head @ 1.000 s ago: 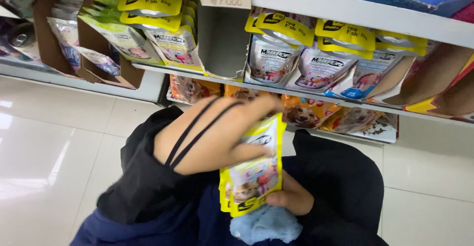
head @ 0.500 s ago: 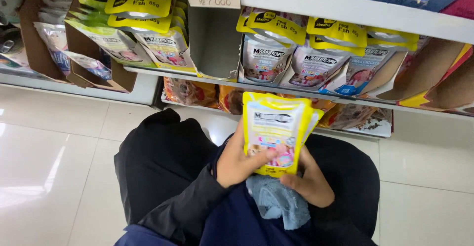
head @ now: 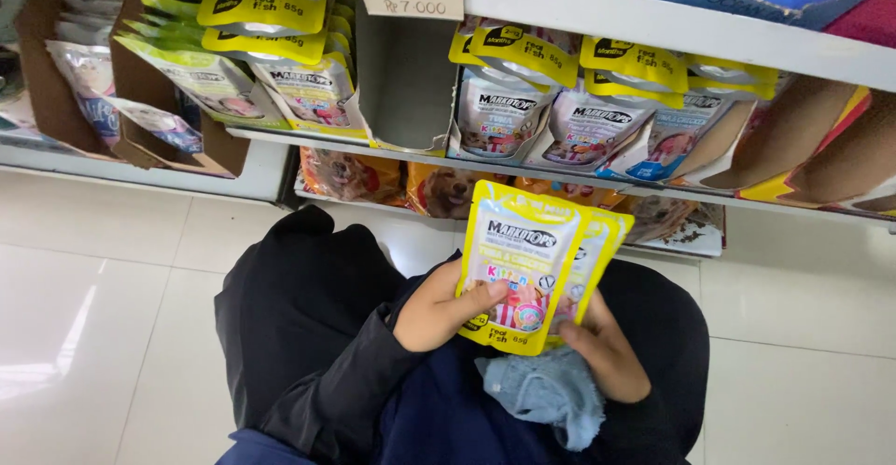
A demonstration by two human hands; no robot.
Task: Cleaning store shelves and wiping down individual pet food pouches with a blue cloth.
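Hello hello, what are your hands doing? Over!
Left hand and right hand both grip the yellow pouches. Grey cloth under right hand. Nothing blocks them.

We wear a black long sleeve [head: 345,372] that reaches the wrist of our left hand [head: 439,311]. Our right hand [head: 607,353] is bare. Black trousers [head: 299,288] and a dark navy top [head: 439,418] cover us.

Bright, even overhead light. Glare patch on glossy floor [head: 56,372] at lower left. Soft shadows under shelf [head: 653,26]. Sharp focus; edges slightly stretched.
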